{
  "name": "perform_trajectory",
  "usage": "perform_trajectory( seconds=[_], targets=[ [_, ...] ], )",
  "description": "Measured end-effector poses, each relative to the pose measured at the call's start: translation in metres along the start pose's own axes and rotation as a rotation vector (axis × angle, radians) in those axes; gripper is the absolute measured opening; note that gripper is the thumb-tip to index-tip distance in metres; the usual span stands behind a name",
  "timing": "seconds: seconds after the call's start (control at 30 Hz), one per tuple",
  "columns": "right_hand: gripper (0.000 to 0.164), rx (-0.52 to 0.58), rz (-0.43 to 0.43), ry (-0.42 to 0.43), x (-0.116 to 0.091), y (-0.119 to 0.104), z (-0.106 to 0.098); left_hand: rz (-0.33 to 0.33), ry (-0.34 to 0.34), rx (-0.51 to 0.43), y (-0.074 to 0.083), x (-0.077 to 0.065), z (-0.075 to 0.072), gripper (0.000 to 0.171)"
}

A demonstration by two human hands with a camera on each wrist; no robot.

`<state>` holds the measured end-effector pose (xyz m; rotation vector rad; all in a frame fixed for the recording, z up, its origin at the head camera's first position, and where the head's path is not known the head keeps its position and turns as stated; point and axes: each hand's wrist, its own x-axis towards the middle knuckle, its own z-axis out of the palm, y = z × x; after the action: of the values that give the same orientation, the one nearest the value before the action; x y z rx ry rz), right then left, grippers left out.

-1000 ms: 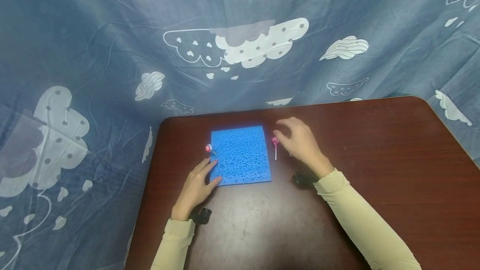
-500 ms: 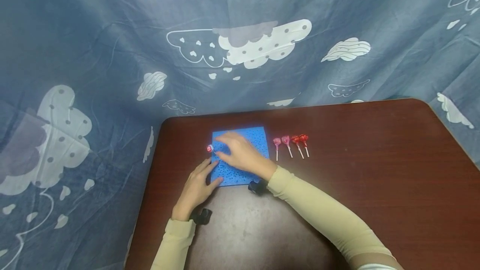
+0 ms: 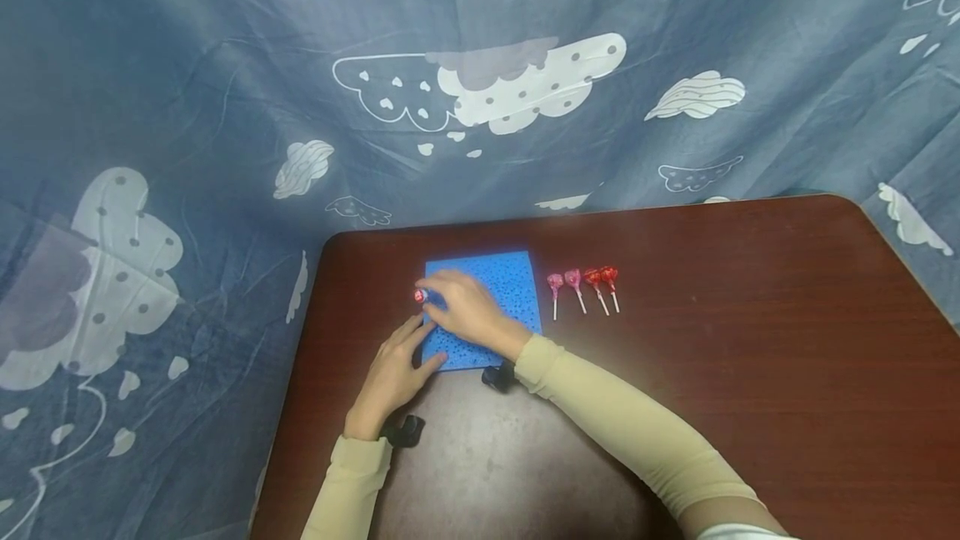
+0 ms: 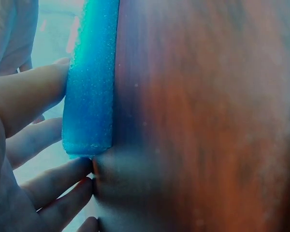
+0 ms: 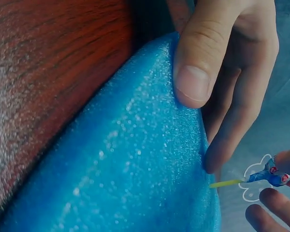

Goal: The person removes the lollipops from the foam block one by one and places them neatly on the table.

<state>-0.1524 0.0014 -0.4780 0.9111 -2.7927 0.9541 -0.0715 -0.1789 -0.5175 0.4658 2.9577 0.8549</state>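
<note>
The blue foam slab (image 3: 510,294) lies on the table. Upright near its left edge stands a lollipop (image 5: 266,175) in a blue and red wrapper, its yellow stick end at the foam's top surface. My right hand (image 3: 465,311) reaches over the slab; thumb and fingertips pinch the wrapped head (image 3: 419,296), and the hand hides part of the stick. My left hand (image 3: 392,375) rests at the slab's lower left edge with fingers extended. In the left wrist view its fingers (image 4: 38,92) lie along the foam's side; the right wrist view shows its thumb (image 5: 192,82) against the foam.
Right of the slab, several lollipops lie in a row on the brown table (image 3: 750,315): pink ones (image 3: 555,282) and red ones (image 3: 609,273), white sticks toward me. A blue cloud-patterned curtain (image 3: 480,173) hangs behind and at the left of the table.
My right hand has moved left from beside the loose lollipops, across the slab, to the upright lollipop's head, and its fingers have drawn closer around it. The left hand has stayed in place.
</note>
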Motion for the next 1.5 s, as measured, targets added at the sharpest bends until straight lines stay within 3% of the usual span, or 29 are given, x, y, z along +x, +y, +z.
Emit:
perform_trajectory(
  seconds=[0.57,0.87,1.2,1.5],
  targets=[
    [0.033,0.002,0.033,0.026,-0.001,-0.002,0.004,-0.026,-0.013,0.0,0.003,0.0,-0.001,0.062],
    [0.032,0.097,0.037,0.066,-0.001,-0.007,-0.004,-0.036,-0.024,-0.003,0.002,0.0,-0.002,0.062],
    [0.029,0.226,-0.016,0.248,-0.018,0.001,-0.052,-0.076,-0.031,-0.003,0.006,-0.001,-0.002,0.064],
    [0.024,0.169,0.076,0.397,-0.062,0.043,-0.106,-0.082,-0.041,-0.034,0.007,-0.003,-0.002,0.064]
  ],
)
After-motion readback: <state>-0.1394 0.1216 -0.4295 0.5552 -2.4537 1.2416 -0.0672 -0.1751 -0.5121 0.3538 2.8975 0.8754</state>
